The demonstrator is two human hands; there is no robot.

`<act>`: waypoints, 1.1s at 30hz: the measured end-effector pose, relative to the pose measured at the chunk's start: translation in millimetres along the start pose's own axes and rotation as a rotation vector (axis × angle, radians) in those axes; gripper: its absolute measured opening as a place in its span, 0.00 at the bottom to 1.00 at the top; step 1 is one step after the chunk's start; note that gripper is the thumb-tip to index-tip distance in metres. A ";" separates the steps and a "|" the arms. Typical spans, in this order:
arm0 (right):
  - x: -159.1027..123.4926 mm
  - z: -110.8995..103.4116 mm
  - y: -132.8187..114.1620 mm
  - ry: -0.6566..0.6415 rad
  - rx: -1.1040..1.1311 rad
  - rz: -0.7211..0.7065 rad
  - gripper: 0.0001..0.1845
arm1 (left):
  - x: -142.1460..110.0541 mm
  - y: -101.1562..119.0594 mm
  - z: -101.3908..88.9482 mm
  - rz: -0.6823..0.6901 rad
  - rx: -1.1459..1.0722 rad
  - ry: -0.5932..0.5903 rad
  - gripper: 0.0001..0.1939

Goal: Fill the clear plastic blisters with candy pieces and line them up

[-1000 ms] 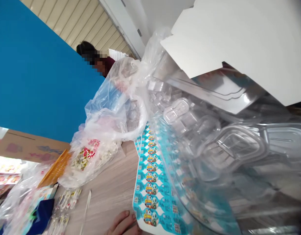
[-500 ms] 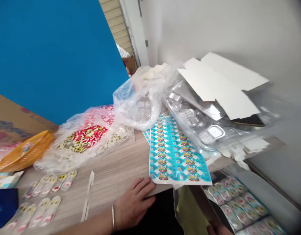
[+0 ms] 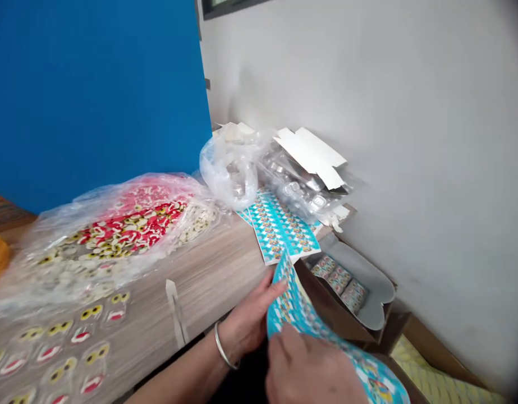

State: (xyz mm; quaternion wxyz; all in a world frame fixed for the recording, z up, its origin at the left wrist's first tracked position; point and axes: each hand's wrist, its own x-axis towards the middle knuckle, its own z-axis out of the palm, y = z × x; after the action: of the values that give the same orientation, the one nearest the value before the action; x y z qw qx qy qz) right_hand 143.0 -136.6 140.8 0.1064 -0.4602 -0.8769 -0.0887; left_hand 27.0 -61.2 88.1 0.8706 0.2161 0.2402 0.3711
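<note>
Holding a curved sheet of turquoise labels point(image 3: 313, 322) between them, the left hand point(image 3: 252, 314) pinches its near edge with a closed grip, and the right hand point(image 3: 313, 365), blurred, grips its face lower down. The sheet is in front of the body, off the edge of the table point(image 3: 216, 269). Flat label sheets point(image 3: 279, 224) lie on the table near a clear plastic bag point(image 3: 231, 168). An open box point(image 3: 368, 286) with small filled packs point(image 3: 340, 280) stands beside the table.
</note>
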 end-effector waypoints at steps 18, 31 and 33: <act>112.9 105.9 -12.4 -0.157 -0.022 0.053 0.14 | 92.7 73.8 -113.7 -0.137 0.073 0.290 0.25; 181.7 155.3 30.8 0.009 0.105 0.097 0.11 | 142.9 151.2 -131.3 -0.090 0.110 0.434 0.17; 181.1 167.5 29.1 0.008 0.195 0.113 0.08 | 119.3 147.0 -140.6 -0.026 0.102 0.463 0.19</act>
State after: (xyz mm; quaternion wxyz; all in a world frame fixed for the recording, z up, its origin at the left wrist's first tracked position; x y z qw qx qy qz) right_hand 49.3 64.9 30.0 0.1589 -0.4962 -0.8535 0.0016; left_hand -61.4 148.9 27.6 0.7848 0.1660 0.4547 0.3871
